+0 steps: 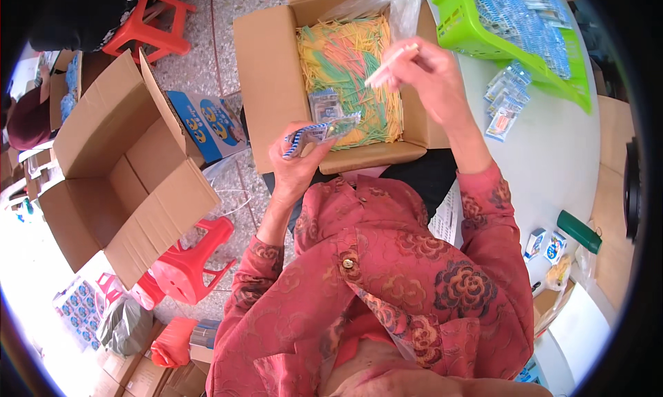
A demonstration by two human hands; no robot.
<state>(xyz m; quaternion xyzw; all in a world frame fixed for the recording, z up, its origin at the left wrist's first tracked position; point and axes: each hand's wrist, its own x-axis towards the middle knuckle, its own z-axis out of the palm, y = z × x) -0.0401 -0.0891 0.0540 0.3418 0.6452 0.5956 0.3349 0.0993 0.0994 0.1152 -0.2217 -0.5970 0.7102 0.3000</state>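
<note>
My left hand (298, 163) is closed on the end of a small clear packet (340, 125) with blue-and-white striped edges; whether it is one packet or a few, I cannot tell. Between the fingers of my right hand (435, 76) is a small bunch of thin pale sticks (378, 77), held slantwise. Both hands are above an open cardboard box (268, 86). Yellow, green and pink thin sticks (349, 48) fill this box, and another small packet (324, 105) lies on them near my left hand.
On the white table (552, 162) at right, a green basket (476, 34) holds many blue packets, with several loose packets (506, 100) beside it. A green case (579, 231) lies farther down. At left are an empty carton (124, 169) and red stools (190, 266).
</note>
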